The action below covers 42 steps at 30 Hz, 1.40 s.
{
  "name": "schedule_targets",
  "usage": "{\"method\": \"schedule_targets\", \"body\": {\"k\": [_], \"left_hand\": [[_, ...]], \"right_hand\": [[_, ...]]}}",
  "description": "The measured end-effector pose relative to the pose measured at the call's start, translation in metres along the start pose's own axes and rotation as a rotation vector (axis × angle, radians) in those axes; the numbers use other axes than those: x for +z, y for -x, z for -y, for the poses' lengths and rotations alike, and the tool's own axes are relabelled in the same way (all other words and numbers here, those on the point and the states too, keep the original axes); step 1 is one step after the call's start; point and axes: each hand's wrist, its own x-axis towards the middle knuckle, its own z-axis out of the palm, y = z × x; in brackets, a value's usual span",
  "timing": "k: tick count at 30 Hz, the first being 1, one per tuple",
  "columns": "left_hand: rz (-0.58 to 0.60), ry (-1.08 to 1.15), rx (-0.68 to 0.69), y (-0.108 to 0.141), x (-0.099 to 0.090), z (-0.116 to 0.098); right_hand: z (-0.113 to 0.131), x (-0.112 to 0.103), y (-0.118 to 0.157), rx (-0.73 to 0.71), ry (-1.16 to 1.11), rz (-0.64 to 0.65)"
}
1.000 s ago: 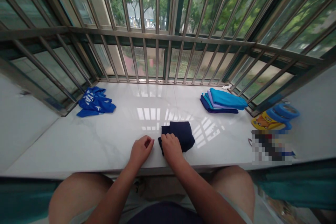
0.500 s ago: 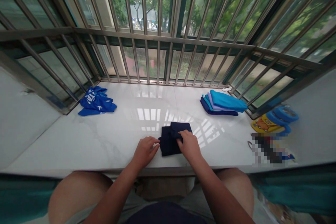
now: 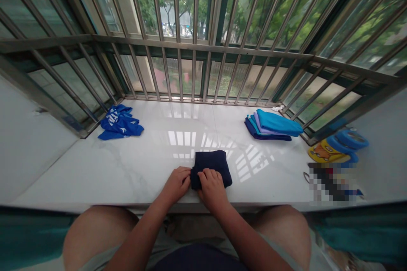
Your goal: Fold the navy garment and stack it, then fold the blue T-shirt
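Note:
A dark navy garment (image 3: 213,161), folded into a compact rectangle, lies near the front edge of the white marble sill. My right hand (image 3: 212,184) is on its lower part, with curled fingers gripping the folded-over layer. At the garment's left edge is my left hand (image 3: 178,183), its fingers bent and close together, the fingertips at the cloth's border. What the left fingertips pinch is partly hidden. Off to the right sits a stack of folded clothes (image 3: 276,123) in bright blue, lilac and navy. A crumpled blue garment with white print (image 3: 121,123) lies on the left.
Metal bars (image 3: 210,48) close off the window behind the marble sill (image 3: 152,152). At the right wall stands a yellow and blue container (image 3: 330,148), with a blurred-out item (image 3: 330,182) before it. My knees are below the sill's front edge.
My right hand has moved left and toward me, bringing the navy garment's right part over onto the left. The garment is now more compact. My left hand stays at its left edge.

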Motion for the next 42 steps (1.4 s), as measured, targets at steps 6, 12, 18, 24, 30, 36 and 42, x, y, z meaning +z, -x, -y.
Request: {"method": "schedule_targets", "body": {"k": [6, 12, 18, 24, 30, 36, 42], "left_hand": [[-0.032, 0.068, -0.077, -0.008, -0.002, -0.002], [-0.024, 0.057, -0.133, -0.016, 0.004, -0.002], [-0.02, 0.025, -0.249, -0.027, 0.009, -0.005], [-0.019, -0.004, -0.239, -0.025, 0.01, -0.011], [-0.08, 0.046, -0.17, -0.01, 0.003, -0.014], [-0.058, 0.034, -0.141, -0.01, 0.004, -0.015], [-0.04, 0.05, -0.138, -0.01, 0.005, -0.013]], "right_hand": [[-0.001, -0.018, -0.01, 0.189, -0.159, 0.003], [0.006, -0.003, -0.034, 0.255, 0.073, 0.089], [-0.016, -0.004, -0.026, 0.21, -0.095, -0.068], [-0.011, -0.008, -0.027, 0.216, -0.06, -0.043], [-0.006, -0.001, -0.047, 0.315, 0.014, 0.071], [-0.042, 0.006, -0.033, 0.389, -0.46, -0.235], [-0.057, 0.006, -0.011, 0.435, -0.627, -0.365]]}}
